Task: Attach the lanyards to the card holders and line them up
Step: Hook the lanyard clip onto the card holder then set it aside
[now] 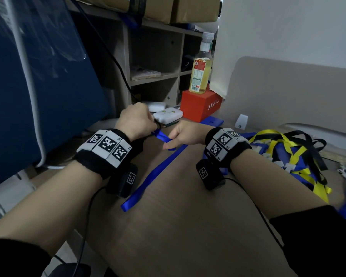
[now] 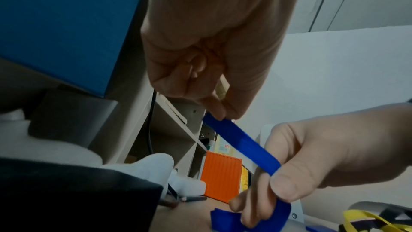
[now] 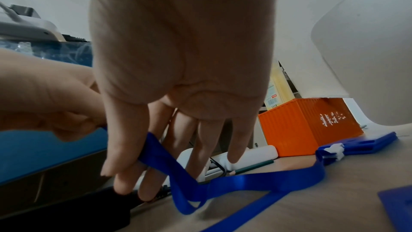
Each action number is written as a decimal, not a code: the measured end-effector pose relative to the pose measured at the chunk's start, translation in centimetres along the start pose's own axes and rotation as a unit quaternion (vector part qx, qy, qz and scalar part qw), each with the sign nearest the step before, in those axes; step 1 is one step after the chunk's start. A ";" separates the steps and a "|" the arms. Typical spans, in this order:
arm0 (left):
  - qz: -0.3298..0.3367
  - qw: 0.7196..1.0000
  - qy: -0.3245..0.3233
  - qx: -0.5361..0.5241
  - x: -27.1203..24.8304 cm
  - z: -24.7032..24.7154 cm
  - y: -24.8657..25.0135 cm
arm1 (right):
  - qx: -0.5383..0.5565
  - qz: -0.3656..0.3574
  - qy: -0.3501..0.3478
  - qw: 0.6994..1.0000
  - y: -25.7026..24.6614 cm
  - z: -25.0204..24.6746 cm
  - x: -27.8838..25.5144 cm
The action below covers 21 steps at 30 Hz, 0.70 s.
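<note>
Looks like an office or storeroom corner: a wood-grain desk (image 1: 178, 226) pushed up against grey cubby shelves (image 1: 154, 76), with cardboard boxes (image 1: 168, 9) stacked on top. A padded blue partition (image 1: 38, 86) stands on the left, plus a drink bottle (image 1: 201, 66) sitting on an orange box (image 1: 200, 106).

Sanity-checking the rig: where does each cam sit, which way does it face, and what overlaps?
Head: on the head, looking down and forward at the desk; shows both forearms, left hand, right hand.
Left wrist: under the left wrist, looking along the palm; left hand pinches the blue lanyard.
Right wrist: under the right wrist, looking along the fingers, which hold the blue lanyard.
Shared: all three see the blue lanyard and the orange box.
</note>
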<state>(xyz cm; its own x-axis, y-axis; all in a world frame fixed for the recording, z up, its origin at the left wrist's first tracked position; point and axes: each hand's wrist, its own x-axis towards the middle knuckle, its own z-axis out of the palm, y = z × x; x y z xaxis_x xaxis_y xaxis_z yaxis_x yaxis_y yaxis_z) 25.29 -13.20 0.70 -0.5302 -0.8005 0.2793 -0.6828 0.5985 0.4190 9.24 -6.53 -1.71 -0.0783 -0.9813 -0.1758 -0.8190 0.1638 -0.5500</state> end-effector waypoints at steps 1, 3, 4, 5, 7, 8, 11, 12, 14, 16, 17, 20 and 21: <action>0.000 1.000 -0.007 0.022 -0.1 -0.3 -0.1 | 0.000 -0.001 -0.003 1.000 -0.1 0.0 0.1; -0.010 0.997 -0.027 0.070 -0.5 -1.0 0.0 | -0.014 0.006 -0.004 1.000 -0.2 -0.1 0.3; -0.015 0.994 -0.039 0.099 -0.8 -1.5 0.1 | -0.023 0.013 -0.005 1.000 -0.3 -0.2 0.4; -0.020 0.991 -0.052 0.126 -1.1 -1.9 0.2 | -0.029 0.020 -0.007 0.999 -0.5 -0.3 0.5; -0.029 0.980 -0.087 0.175 -1.6 -2.7 0.5 | -0.032 0.024 -0.002 0.999 -0.8 -0.4 0.4; -0.030 0.975 -0.108 0.193 -1.9 -3.1 0.5 | -0.029 0.023 0.000 0.999 -1.0 -0.4 0.4; -0.031 0.960 -0.167 0.224 -3.0 -4.1 0.7 | -0.029 0.020 0.001 0.999 -1.7 -0.3 0.5; -0.033 0.953 -0.188 0.235 -3.4 -4.3 0.8 | -0.036 0.020 0.002 0.999 -1.9 -0.1 0.7; -0.036 0.941 -0.230 0.246 -4.2 -4.5 1.0 | -0.063 0.020 0.004 0.998 -2.4 0.2 1.0; -0.039 0.930 -0.278 0.236 -4.8 -4.5 0.9 | -0.097 0.026 -0.009 0.995 -2.8 0.5 1.0; -0.042 0.923 -0.309 0.227 -5.1 -4.4 0.7 | -0.113 0.031 -0.027 0.993 -2.8 0.6 1.0; -0.063 0.891 -0.400 0.204 -5.8 -3.7 0.1 | -0.160 0.046 -0.058 0.984 -2.5 1.0 1.1; -0.069 0.881 -0.417 0.210 -6.0 -3.5 -0.1 | -0.167 0.051 -0.042 0.984 -2.0 0.9 1.5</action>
<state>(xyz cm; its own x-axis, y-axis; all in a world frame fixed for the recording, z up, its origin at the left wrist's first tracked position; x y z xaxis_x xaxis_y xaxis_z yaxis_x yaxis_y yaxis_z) 30.27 -8.56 2.01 -0.4924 -0.6699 -0.5556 -0.8032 0.5957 -0.0064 11.30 -8.21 -1.57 -0.1332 -0.9473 -0.2914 -0.9515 0.2045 -0.2299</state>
